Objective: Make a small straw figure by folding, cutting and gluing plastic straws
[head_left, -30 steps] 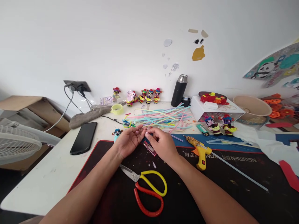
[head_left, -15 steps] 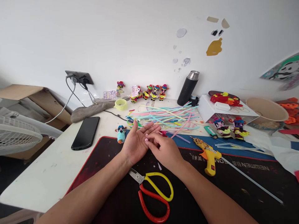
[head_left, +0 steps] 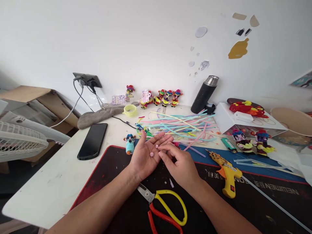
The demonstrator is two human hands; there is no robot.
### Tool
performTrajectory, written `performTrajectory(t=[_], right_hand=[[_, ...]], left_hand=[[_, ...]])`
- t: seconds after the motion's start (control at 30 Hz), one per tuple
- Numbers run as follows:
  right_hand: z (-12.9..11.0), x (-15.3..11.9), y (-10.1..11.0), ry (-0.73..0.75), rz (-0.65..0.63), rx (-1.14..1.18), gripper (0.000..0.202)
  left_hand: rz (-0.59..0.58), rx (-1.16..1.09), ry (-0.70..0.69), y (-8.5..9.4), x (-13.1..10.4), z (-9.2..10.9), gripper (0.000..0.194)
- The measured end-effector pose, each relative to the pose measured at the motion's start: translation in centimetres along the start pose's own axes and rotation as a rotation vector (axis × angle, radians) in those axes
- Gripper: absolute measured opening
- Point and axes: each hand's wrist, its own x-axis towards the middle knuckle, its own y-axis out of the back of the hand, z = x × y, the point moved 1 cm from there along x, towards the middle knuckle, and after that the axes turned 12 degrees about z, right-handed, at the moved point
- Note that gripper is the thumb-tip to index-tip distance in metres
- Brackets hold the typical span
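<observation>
Your left hand [head_left: 144, 160] was spread palm-up, apparently as a tray, with one pink piece [head_left: 151, 154] left of your right-hand grip [head_left: 181, 165], whose hold on the second piece [head_left: 156, 146] beside it could not be verified.

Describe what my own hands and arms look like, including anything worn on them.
Your left hand and right hand are bare, with no gloves or rings showing. No watch or bracelet shows at either wrist. Both forearms are uncovered to the picture's edge; no sleeves show.
</observation>
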Motion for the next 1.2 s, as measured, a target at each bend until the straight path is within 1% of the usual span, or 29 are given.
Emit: performTrajectory(t=[0.17,0.4,0.53,0.67,0.83,1.03,1.2], right_hand=[[0.2,0.4,0.3,-0.042,0.032,-0.037,0.020],[1.0,0.3,-0.3,-0.097,-0.007,-0.087,0.021],[1.4,0.4,-0.7,-0.122,-0.026,-0.084,0.018],[1.4,0.4,-0.8,-0.127,-0.001,-0.061,0.016],[1.1,0.3,-0.8,-0.078,0.020,-0.030,0.016],[0.6,0.0,-0.9,0.038,-0.008,-0.037,0.015],[0.6,0.0,-0.8,0.060,0.000,-0.046,0.016]], left_hand=[[-0.035,-0.027,-0.004,0.0,-0.2,0.0,0.059],[-0.054,-0.050,0.020,0.2,-0.1,-0.7,0.061],[-0.036,-0.048,0.035,0.3,0.1,-0.7,0.059],[-0.025,-0.070,0.035,0.3,0.1,-0.6,0.058],[-0.026,-0.110,0.038,0.5,0.3,-0.5,0.057],[-0.002,-0.150,0.059,0.6,0.4,-0.6,0.060],[-0.019,-0.182,0.040,0.3,0.4,-0.2,0.058]])
